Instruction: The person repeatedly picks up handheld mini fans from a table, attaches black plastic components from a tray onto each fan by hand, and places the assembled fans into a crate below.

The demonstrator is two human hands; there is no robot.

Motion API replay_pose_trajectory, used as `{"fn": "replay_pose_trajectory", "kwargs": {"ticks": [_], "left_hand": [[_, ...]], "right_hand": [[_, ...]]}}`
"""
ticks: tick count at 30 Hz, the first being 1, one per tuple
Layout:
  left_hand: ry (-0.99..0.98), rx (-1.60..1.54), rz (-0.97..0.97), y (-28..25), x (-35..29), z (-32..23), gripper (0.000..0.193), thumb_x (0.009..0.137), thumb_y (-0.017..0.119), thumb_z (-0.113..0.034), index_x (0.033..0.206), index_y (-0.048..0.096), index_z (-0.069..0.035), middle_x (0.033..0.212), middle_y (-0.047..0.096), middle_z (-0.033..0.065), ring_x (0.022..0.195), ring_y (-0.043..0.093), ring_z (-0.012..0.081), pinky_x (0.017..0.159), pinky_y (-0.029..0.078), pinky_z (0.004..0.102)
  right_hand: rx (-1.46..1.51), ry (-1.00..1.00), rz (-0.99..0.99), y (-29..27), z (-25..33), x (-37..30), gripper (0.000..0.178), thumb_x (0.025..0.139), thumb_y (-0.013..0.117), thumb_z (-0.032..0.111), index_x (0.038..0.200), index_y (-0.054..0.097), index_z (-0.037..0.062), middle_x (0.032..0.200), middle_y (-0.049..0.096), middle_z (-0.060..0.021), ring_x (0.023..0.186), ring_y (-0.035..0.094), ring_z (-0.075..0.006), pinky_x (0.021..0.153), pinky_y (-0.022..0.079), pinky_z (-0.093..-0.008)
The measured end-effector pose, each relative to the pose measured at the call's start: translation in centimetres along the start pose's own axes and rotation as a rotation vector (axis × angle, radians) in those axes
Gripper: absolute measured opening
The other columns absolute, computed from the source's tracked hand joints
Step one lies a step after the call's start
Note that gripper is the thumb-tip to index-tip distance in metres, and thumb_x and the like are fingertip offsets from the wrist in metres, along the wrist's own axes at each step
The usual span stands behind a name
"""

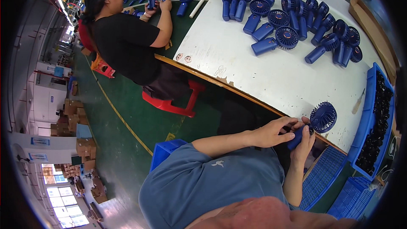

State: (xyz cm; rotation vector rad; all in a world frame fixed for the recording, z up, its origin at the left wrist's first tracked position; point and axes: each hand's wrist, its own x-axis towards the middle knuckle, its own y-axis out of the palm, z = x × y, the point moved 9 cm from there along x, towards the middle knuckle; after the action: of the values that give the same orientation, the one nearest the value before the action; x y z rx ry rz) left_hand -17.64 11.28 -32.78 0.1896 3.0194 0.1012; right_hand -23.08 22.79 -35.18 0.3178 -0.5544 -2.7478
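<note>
A blue handheld fan (323,117) is held in front of the body at the near edge of the white tabletop (237,74), its round cage toward the tabletop and its handle toward the worker. For good handling, it is judged that the handle should be kept firmly seated in one palm while the other hand does the fine finger work near the neck, and that pressure on the slatted cage should be avoided, since the thin ribs could be bent. A small black piece (311,131) is seen at the fingertips near the neck; whether it is part of the fan cannot be told. Careful alignment there, without force, is advised. The grip of the right hand (302,143) is wrapped around the handle from below, with the forearm brought up steeply from the lap. The left hand (274,132) is reached across from the side, its forearm nearly level; its fingers are curled and its thumb is directed at the handle, but whether anything is pinched by that grip cannot be told. Other fans (287,38) are grouped at the far side, and black parts (375,127) are contained in a blue tray (360,140) to the right.
</note>
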Motion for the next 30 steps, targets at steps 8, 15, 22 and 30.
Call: {"fn": "replay_pose_trajectory", "kwargs": {"ticks": [8,15,22,30], "left_hand": [[0.010,-0.013,-0.021,-0.1,0.0,0.0,0.055,0.100,0.061,-0.013,0.146,0.038,0.005,0.134,0.049,0.0176,0.127,0.054,0.0266,0.103,0.050,0.0393],[0.002,-0.042,-0.049,-0.4,0.1,0.7,0.050,0.100,0.061,-0.012,0.143,0.042,0.004,0.129,0.052,0.0163,0.121,0.057,0.0235,0.099,0.051,0.0372],[-0.009,-0.064,-0.055,-0.5,0.1,0.9,0.043,0.100,0.060,-0.012,0.139,0.046,0.003,0.123,0.057,0.0134,0.116,0.059,0.0194,0.097,0.051,0.0341],[-0.020,-0.100,-0.050,-0.5,0.2,1.2,0.038,0.101,0.058,-0.010,0.136,0.048,0.002,0.122,0.060,0.0130,0.116,0.060,0.0182,0.097,0.051,0.0332]], "right_hand": [[0.016,-0.004,-0.001,-0.3,-0.2,-0.1,0.040,0.101,0.058,0.025,0.127,0.050,-0.0043,0.093,0.061,-0.0086,0.086,0.057,-0.0151,0.081,0.048,-0.0295],[0.015,-0.012,0.001,-0.1,0.0,0.0,0.041,0.101,0.057,0.024,0.128,0.049,-0.0061,0.094,0.061,-0.0088,0.087,0.058,-0.0155,0.083,0.048,-0.0302],[0.028,-0.007,-0.012,-0.4,0.0,0.0,0.042,0.102,0.058,0.024,0.130,0.049,-0.0067,0.095,0.061,-0.0091,0.087,0.058,-0.0151,0.083,0.049,-0.0299],[-0.005,-0.036,-0.027,-0.3,0.5,0.0,0.044,0.102,0.057,0.025,0.131,0.048,-0.0064,0.096,0.062,-0.0099,0.084,0.059,-0.0152,0.079,0.050,-0.0292]]}}
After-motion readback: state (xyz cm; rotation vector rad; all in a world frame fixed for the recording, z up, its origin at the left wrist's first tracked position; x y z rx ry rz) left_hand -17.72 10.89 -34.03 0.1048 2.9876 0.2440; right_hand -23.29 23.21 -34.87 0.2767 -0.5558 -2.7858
